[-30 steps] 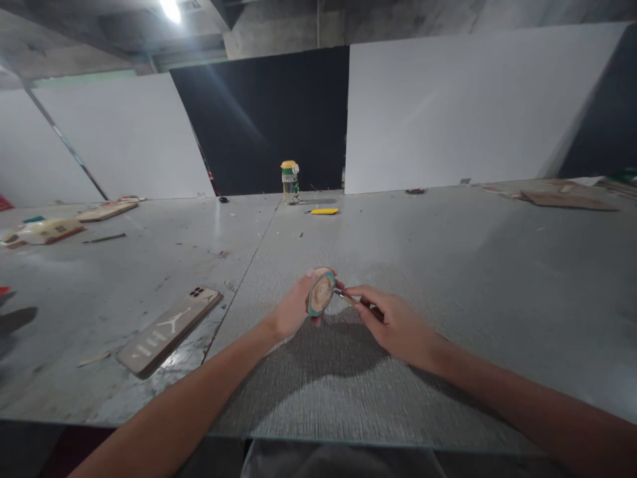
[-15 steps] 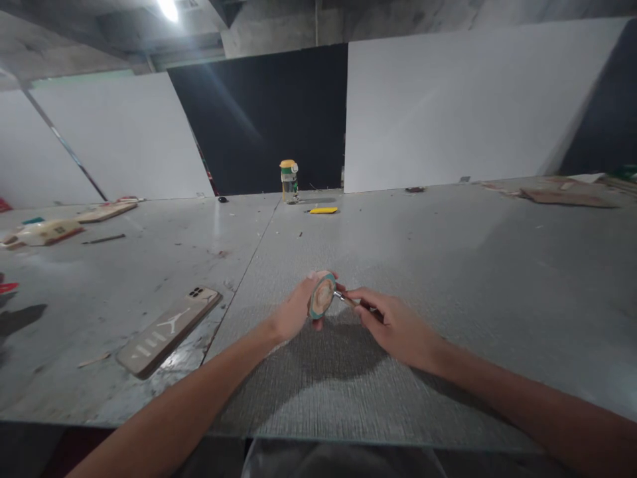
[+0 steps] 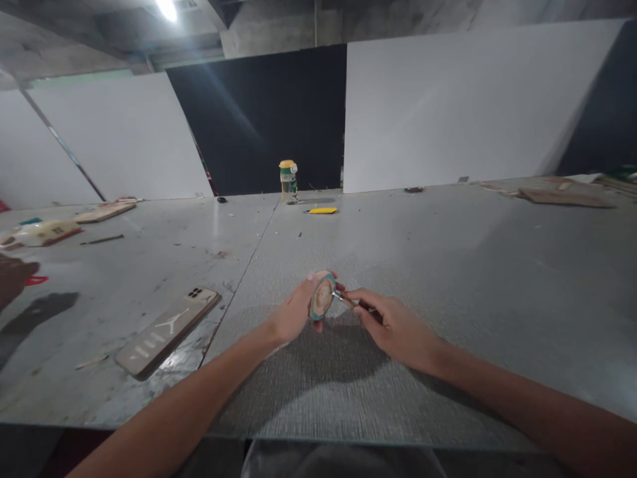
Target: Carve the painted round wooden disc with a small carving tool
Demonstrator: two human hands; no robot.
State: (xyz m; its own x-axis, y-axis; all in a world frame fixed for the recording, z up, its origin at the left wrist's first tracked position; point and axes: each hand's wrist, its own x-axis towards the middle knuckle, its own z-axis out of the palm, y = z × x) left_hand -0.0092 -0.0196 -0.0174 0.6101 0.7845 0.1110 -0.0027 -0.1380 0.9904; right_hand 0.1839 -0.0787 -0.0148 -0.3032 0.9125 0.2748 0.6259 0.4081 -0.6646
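My left hand grips a round disc with a teal rim and a paler, raised-looking centre. The disc is tilted on edge above the table, its face turned to the right. Between the thumb and fingers of my right hand is a slim wooden-handled tool with a shiny metal front end. That end meets the right part of the disc's face; its very tip is too small to make out.
A phone lies to the left on the grey table. Farther back are a yellow cutter and a drink bottle. Another person's hand reaches in at the left edge, near a red object.
Another person's hand has come into view at the left, and the red object there has shifted right. The metal end of my tool has moved slightly farther over the disc's face.
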